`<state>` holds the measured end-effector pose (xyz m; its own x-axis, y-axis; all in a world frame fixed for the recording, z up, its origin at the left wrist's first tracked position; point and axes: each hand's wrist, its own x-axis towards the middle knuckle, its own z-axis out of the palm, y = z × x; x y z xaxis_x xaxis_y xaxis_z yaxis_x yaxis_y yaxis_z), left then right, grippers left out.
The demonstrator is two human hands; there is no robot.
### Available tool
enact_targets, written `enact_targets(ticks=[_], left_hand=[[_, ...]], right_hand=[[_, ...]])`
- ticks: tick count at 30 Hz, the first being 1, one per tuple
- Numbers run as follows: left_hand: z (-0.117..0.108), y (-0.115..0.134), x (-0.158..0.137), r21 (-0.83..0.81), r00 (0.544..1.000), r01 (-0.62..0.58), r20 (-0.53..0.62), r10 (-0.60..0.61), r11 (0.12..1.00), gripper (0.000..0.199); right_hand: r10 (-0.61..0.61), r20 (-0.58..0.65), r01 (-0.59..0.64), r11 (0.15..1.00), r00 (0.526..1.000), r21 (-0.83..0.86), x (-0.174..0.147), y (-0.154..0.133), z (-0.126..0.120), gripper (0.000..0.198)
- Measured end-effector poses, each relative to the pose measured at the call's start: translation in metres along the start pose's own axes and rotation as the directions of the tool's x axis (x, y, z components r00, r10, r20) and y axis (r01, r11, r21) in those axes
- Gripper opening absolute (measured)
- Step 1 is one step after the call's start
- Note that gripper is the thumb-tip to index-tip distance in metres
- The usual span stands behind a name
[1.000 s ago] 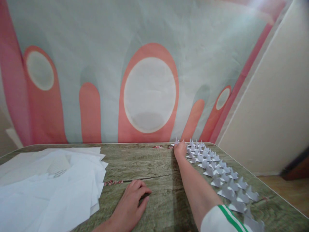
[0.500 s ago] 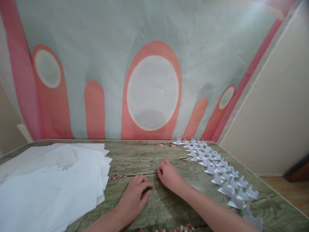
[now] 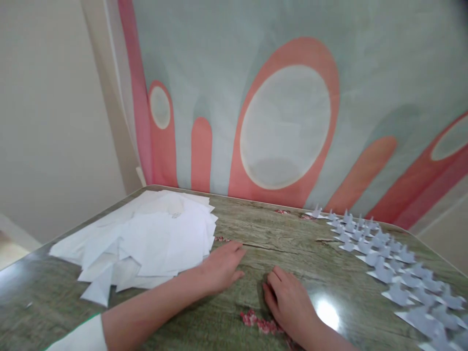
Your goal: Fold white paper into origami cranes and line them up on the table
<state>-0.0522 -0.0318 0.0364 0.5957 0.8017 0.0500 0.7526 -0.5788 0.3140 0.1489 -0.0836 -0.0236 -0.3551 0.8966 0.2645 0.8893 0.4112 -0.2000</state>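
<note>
Left hand (image 3: 222,267) first: it lies palm down with its fingers loosely stretched and nothing in its grip, just beside the heap of white paper (image 3: 179,241). From where I stand, I can't tell whether its wrist touches the sheets. Right hand (image 3: 288,304) is near the middle of the wood-patterned table (image 3: 252,219), fingers relaxed and slightly bent, thumb apart, and I see nothing held there either. It sits by a strip of printed red flowers (image 3: 263,322), and the two hands are apart.

The heap spreads across the left side, its sheets overlapping unevenly, with a folded pointed piece (image 3: 100,287) poking out at the near corner. Over on the right side, folded paper birds (image 3: 399,295) stand in slanting rows that run from the far edge towards the person. Behind the table hangs a pale green backdrop (image 3: 219,73) with coral shapes. White cloth sleeve (image 3: 82,336) covers the left upper forearm.
</note>
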Motion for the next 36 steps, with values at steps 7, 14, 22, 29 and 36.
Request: enact_targets(ticks=[7, 14, 22, 29, 36], left_hand=[[-0.030, -0.056, -0.062, 0.119, 0.979, 0.200, 0.011, -0.203, 0.973, 0.062], [-0.034, -0.094, -0.086, 0.209, 0.966, 0.260, -0.051, -0.255, 0.943, 0.072], [-0.042, -0.097, -0.083, 0.162, 0.989, 0.141, 0.029, -0.148, 0.977, 0.050], [-0.044, -0.083, -0.080, 0.200, 0.980, 0.155, 0.095, -0.177, 0.967, 0.053], [-0.045, -0.094, -0.074, 0.200, 0.989, 0.111, 0.076, -0.129, 0.973, 0.044]], right_hand=[[-0.027, -0.016, 0.027, 1.000, 1.000, 0.007, -0.002, 0.003, -0.002, 0.015], [-0.042, -0.019, 0.042, 0.999, 0.999, 0.003, -0.001, 0.003, -0.003, 0.017], [-0.032, -0.029, 0.032, 0.999, 0.999, 0.007, -0.002, 0.002, -0.005, 0.016], [-0.033, -0.036, 0.034, 0.999, 0.999, 0.014, -0.001, 0.003, -0.007, 0.017], [0.009, 0.008, -0.009, 1.000, 1.000, -0.018, 0.002, 0.001, -0.015, 0.015]])
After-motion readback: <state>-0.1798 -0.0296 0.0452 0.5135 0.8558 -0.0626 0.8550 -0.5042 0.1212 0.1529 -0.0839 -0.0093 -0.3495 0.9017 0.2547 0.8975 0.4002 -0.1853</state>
